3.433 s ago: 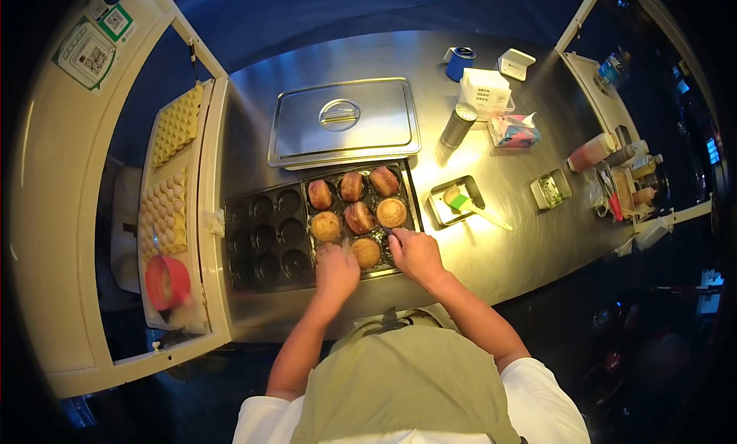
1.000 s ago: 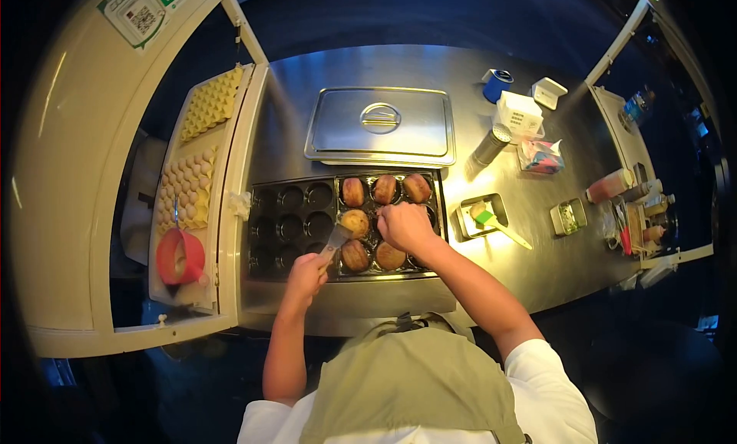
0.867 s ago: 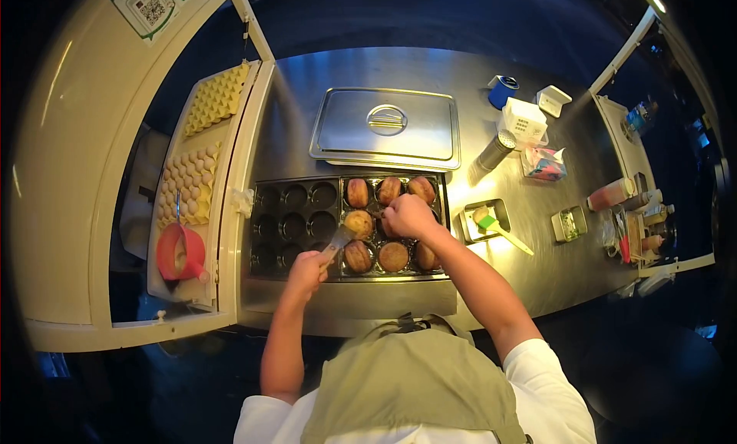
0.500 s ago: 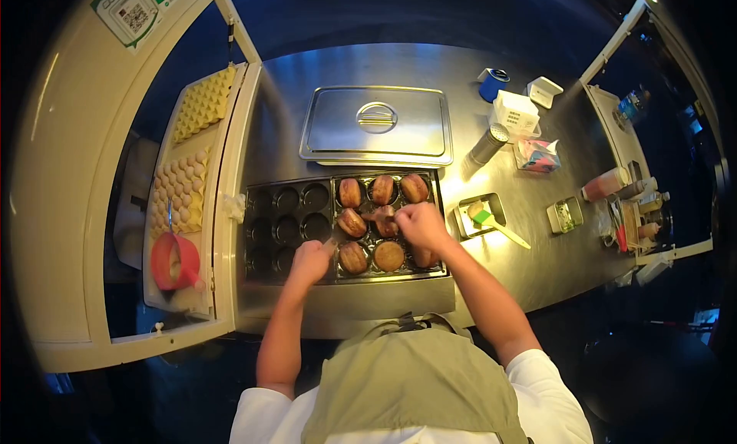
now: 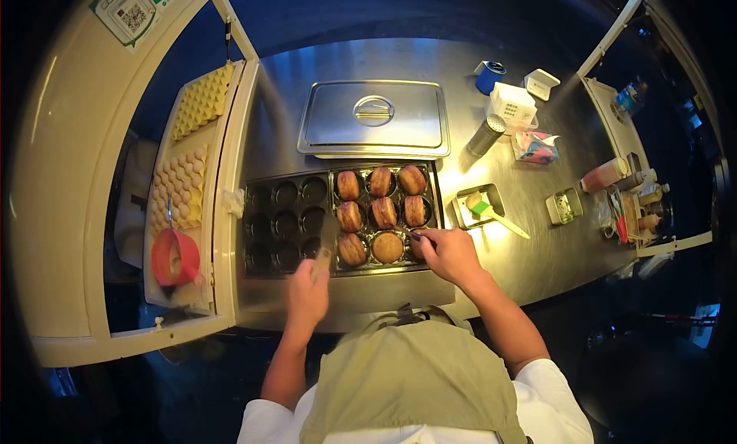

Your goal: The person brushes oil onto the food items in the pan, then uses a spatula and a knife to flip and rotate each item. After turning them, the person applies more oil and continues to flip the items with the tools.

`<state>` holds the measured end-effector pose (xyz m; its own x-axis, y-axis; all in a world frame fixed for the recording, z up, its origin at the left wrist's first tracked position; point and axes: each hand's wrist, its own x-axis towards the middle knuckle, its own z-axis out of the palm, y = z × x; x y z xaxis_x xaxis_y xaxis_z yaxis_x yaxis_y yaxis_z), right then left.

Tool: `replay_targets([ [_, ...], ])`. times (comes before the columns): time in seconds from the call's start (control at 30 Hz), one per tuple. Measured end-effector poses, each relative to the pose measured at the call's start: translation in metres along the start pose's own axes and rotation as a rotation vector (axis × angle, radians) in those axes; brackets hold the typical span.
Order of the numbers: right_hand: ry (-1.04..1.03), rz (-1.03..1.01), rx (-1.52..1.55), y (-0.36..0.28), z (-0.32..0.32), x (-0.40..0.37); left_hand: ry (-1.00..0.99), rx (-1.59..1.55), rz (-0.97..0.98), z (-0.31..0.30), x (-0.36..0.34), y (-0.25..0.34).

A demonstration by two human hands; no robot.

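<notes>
My left hand (image 5: 309, 294) is closed around the handle of a flat-bladed spatula (image 5: 328, 236), whose blade, smeared by motion, points away from me along the pan's divider. My right hand (image 5: 454, 256) grips a thin dark-tipped tool (image 5: 415, 236) and partly covers the cake (image 5: 418, 250) in the near right corner. Browned round cakes fill the right half of the black moulded pan (image 5: 384, 272). Most stand on edge in their wells, such as the middle cake (image 5: 385, 213); a golden cake (image 5: 387, 247) in the near row lies flat.
Dark round wells (image 5: 285, 221) make up the pan's left half. Behind it sits a lidded steel container (image 5: 374, 121). To the right are a small tray (image 5: 468, 223) with a green brush (image 5: 499, 217) and a shaker (image 5: 486, 135). Eggs (image 5: 180, 187) and a red pot (image 5: 175, 257) stand left.
My right hand has drawn back from the middle row to the near right corner. My left hand moved slightly right and nearer me. The tilted middle-row left cake now stands straighter.
</notes>
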<state>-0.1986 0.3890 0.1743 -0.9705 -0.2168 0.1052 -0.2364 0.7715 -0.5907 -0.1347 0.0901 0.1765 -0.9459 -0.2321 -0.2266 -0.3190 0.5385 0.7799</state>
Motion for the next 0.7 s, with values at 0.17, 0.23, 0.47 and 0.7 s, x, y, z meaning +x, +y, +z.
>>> replay_targets([
  [0.17,-0.249,0.061,-0.258,0.015,0.014,-0.010,-0.336,-0.574,-0.318,0.049,-0.037,-0.035],
  [0.23,-0.203,0.044,-0.180,0.018,0.017,-0.001,-0.368,-0.605,-0.351,0.062,-0.036,-0.044],
  [0.47,-0.214,0.343,0.306,0.084,0.012,0.022,-0.397,-0.580,-0.471,0.055,-0.036,-0.042],
  [0.7,-0.133,0.187,0.124,0.057,0.007,-0.030,-0.150,-0.030,0.042,0.091,-0.026,-0.049],
])
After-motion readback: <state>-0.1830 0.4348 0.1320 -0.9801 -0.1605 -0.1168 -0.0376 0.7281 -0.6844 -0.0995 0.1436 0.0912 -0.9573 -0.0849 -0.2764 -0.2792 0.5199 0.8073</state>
